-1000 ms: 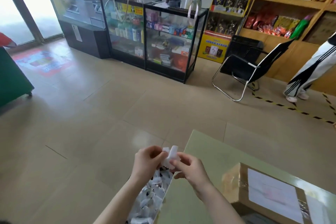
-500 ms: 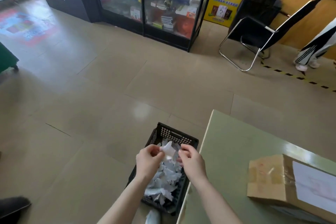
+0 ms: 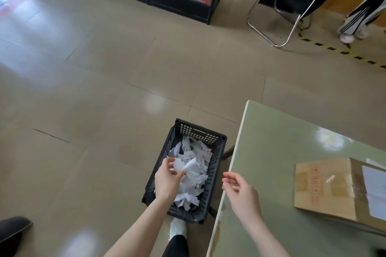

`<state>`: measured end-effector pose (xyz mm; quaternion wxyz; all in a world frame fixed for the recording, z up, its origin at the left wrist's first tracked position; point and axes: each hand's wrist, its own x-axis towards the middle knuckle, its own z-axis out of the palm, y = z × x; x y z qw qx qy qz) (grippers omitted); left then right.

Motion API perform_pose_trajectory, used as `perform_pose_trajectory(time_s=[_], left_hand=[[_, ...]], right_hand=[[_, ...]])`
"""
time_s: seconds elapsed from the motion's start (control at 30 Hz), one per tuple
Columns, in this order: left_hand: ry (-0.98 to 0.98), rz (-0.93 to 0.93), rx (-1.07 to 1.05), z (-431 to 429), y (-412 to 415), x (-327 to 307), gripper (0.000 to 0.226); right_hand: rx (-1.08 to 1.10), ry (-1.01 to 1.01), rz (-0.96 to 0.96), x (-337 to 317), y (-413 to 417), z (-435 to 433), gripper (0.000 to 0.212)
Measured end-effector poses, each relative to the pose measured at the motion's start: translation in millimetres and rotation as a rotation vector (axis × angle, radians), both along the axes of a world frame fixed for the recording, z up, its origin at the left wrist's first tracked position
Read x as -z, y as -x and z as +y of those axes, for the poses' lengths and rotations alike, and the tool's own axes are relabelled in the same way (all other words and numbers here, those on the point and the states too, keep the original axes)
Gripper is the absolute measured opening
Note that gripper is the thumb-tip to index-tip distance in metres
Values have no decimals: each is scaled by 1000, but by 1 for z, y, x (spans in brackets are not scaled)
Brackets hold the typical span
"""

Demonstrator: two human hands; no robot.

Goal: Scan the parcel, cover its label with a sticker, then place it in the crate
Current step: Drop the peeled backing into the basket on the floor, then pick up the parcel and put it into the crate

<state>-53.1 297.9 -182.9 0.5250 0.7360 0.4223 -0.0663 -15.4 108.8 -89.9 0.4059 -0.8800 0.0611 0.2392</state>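
Over the black waste basket (image 3: 217, 142) on the floor, our left hand (image 3: 167, 181) pinches a scrap of white backing paper (image 3: 186, 166) above the heap of scraps already inside. Our right hand (image 3: 240, 192), fingers loosely curled, hangs over the edge of the green table (image 3: 271, 142); whether a sticker sits between its fingertips we cannot tell. The cardboard parcel (image 3: 325, 188) lies well to the right on the table, its white label (image 3: 373, 181) uncovered. The risk we see: a sticker folding onto itself or landing crooked, leaving label print exposed.
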Motion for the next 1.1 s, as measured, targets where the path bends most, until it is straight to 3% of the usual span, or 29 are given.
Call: perform_pose_trajectory(time_s=[0.1, 0.23, 0.4, 0.6, 0.9, 1.1], left_hand=[[-6, 35, 93, -4, 6, 7, 60], [-35, 92, 145, -10, 20, 6, 64], [4, 94, 93, -17, 34, -7, 44], [46, -93, 97, -44, 16, -66, 9], [93, -344, 259, -143, -30, -162, 11], [141, -399, 425, -220, -54, -196, 16]], right_hand=[[-1, -6, -1, 3, 4, -7, 23], [-3, -5, 0, 4, 10, -13, 22], [-17, -18, -9, -3, 19, -23, 21], [-17, -62, -138, -43, 19, -47, 23], [115, -79, -456, -125, 4, -140, 17], [135, 119, -536, -139, -18, -227, 21]])
